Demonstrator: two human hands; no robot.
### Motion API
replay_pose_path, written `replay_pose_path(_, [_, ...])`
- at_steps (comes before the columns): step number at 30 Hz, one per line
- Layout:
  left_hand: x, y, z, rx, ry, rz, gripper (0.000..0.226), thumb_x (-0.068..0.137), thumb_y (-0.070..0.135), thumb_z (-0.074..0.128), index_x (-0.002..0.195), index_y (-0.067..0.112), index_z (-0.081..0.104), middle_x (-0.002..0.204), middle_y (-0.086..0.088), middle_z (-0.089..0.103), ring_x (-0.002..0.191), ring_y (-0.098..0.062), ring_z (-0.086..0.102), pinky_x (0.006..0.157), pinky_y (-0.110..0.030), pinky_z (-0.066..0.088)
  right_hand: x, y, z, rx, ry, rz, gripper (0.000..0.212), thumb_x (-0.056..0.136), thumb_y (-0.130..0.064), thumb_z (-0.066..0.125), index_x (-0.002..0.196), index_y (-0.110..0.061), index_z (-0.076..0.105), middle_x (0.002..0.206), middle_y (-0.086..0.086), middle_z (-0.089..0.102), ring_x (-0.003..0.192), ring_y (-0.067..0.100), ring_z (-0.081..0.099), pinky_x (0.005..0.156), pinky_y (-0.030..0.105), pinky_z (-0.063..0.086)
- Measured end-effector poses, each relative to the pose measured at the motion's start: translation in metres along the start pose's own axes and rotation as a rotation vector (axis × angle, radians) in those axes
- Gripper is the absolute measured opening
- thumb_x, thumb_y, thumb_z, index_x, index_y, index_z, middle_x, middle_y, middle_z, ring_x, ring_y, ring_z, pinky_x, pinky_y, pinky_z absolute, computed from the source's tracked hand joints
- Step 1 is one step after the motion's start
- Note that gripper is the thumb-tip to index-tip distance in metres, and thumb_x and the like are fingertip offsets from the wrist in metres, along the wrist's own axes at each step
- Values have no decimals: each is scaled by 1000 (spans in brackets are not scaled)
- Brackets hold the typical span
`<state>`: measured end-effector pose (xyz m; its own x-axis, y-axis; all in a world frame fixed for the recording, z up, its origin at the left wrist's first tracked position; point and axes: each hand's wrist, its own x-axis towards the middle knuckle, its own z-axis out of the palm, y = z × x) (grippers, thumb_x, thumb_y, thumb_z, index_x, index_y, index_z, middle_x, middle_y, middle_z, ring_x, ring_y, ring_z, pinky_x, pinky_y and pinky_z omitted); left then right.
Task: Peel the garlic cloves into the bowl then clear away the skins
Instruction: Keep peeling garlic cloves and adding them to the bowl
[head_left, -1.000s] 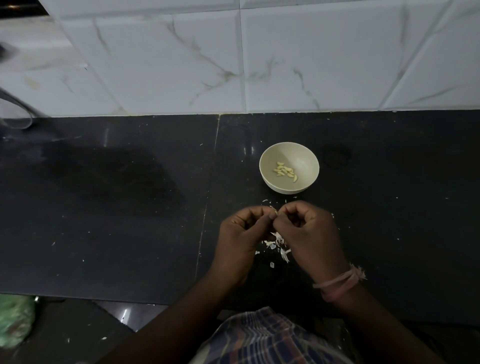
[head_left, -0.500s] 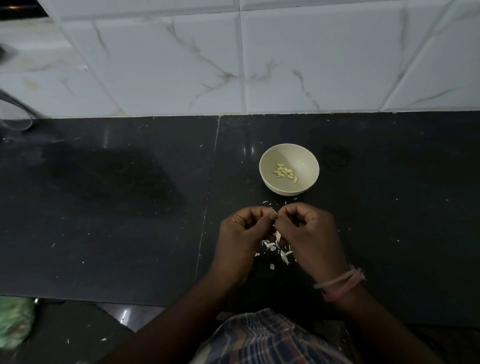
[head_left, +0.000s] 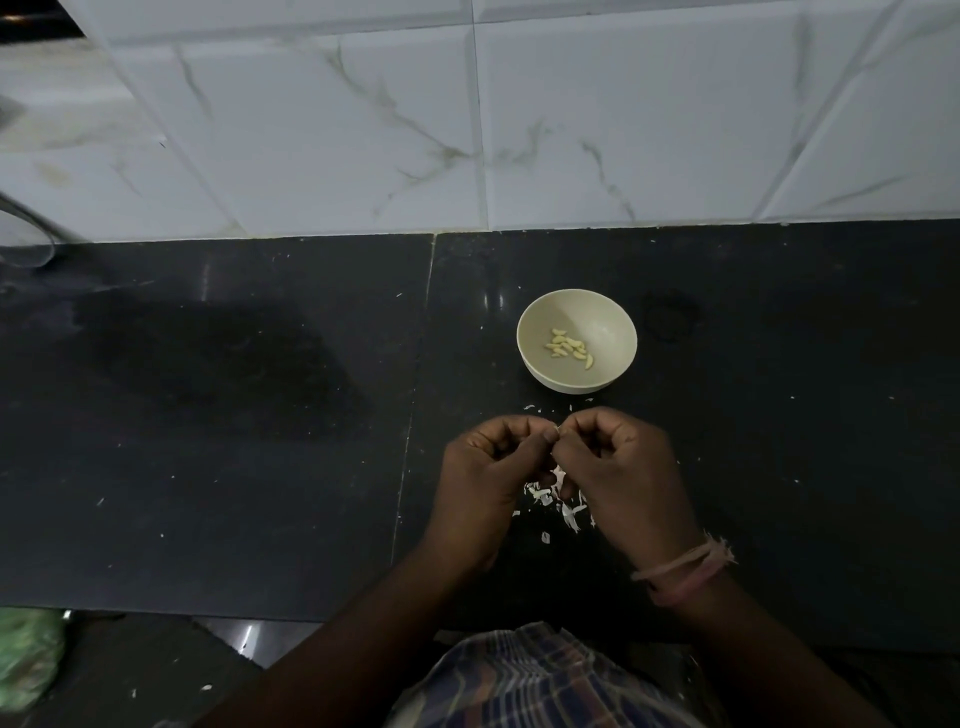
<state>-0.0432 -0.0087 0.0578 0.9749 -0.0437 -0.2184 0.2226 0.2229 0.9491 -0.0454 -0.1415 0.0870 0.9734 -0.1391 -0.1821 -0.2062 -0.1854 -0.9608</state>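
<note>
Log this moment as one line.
step: peeling | left hand + right hand: pinching clove, barely visible | bowl: peeled cloves | skins: on counter

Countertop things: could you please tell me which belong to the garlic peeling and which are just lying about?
Job: bowl; peeled cloves; skins; left hand and right hand, pinching something tiny between them.

Lying about: green bag; glass; wristband.
</note>
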Motion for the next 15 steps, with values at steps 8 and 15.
replay_pose_path(8, [5,1,3,-324,-87,-239,24,97,12,60,110,-7,65,72,-10,58,62,-16,56,62,-31,52,2,-1,7,310,-49,149,16,97,-1,57,87,8,64,56,5,60,47,14,54,47,28,44])
replay_pose_path(15, [8,9,5,-388,-88,-252,14,96,11,58,93,1,67,67,-7,57,58,-13,55,55,-24,49,-2,-7,8,328,13,126,14,98,-5,60,94,5,69,61,4,65,54,15,60,53,27,52])
